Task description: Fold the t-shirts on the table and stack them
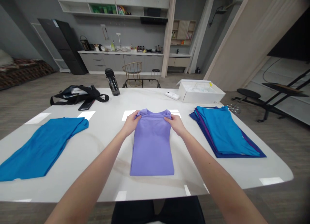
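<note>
A lavender shirt (pixel 152 146) lies folded into a narrow rectangle in front of me, its neckline at the far end. My left hand (pixel 131 122) pinches the far left corner by the collar, thumb on top. On the opposite corner, my right hand (pixel 176 123) grips the cloth the same way. Off to the left a blue garment (pixel 46 143) is spread on the table. To the right sits a stack of folded clothes, with a blue shirt (pixel 225 130) on top and purple and navy layers showing beneath.
The white table (pixel 101 172) holds a black bag (pixel 79 93), a phone (pixel 86 104) and a dark bottle (pixel 112 83) at the back left. A white box (pixel 201 93) and a small white device (pixel 172 95) stand at the back right. Chairs and a kitchen counter are beyond.
</note>
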The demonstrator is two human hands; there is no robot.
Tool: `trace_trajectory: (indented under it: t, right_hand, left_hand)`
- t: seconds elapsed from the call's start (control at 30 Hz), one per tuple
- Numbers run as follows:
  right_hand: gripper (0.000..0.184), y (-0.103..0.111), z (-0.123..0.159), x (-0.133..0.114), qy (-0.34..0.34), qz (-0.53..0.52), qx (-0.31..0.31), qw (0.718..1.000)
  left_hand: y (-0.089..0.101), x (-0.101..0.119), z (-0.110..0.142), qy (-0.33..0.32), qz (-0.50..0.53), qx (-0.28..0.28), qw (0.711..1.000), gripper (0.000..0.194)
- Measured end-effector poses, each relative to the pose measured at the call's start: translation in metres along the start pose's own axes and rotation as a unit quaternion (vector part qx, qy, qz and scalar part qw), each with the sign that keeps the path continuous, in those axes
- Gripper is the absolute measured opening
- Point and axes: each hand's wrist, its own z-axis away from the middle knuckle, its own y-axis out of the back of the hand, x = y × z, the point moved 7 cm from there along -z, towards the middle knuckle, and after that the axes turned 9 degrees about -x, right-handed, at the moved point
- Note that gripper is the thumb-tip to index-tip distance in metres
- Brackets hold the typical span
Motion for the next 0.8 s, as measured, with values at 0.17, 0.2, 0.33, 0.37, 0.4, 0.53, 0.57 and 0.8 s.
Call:
trace_trajectory:
  t: [0.17, 0.2, 0.33, 0.37, 0.4, 0.53, 0.57, 0.8]
  right_hand:
    - [0.037, 0.025, 0.041, -0.051, 0.056, 0.124, 0.023, 0.99]
    - [0.036, 0.031, 0.05, -0.062, 0.069, 0.151, 0.029, 0.986]
    - [0.036, 0.06, 0.09, -0.105, 0.102, 0.247, 0.065, 0.961]
    - [0.036, 0.068, 0.101, -0.115, 0.108, 0.266, 0.078, 0.955]
    - [0.036, 0.077, 0.113, -0.125, 0.113, 0.28, 0.089, 0.949]
    - [0.034, 0.113, 0.165, -0.168, 0.141, 0.293, 0.125, 0.937]
    - [0.034, 0.123, 0.179, -0.178, 0.145, 0.29, 0.132, 0.937]
    - [0.037, 0.204, 0.249, -0.242, 0.164, 0.267, 0.189, 0.931]
  left_hand:
    - [-0.015, 0.064, 0.011, -0.073, -0.113, -0.013, 0.991, 0.032]
    - [-0.019, 0.076, 0.012, -0.086, -0.128, -0.014, 0.988, 0.032]
    - [-0.041, 0.124, 0.016, -0.128, -0.174, -0.002, 0.976, 0.032]
    - [-0.047, 0.136, 0.017, -0.138, -0.178, 0.002, 0.974, 0.031]
    - [-0.054, 0.148, 0.017, -0.148, -0.178, 0.006, 0.973, 0.031]
    - [-0.083, 0.198, 0.024, -0.204, -0.164, 0.03, 0.965, 0.028]
    - [-0.091, 0.211, 0.026, -0.218, -0.16, 0.033, 0.962, 0.028]
    - [-0.163, 0.289, 0.025, -0.259, -0.044, 0.016, 0.965, 0.023]
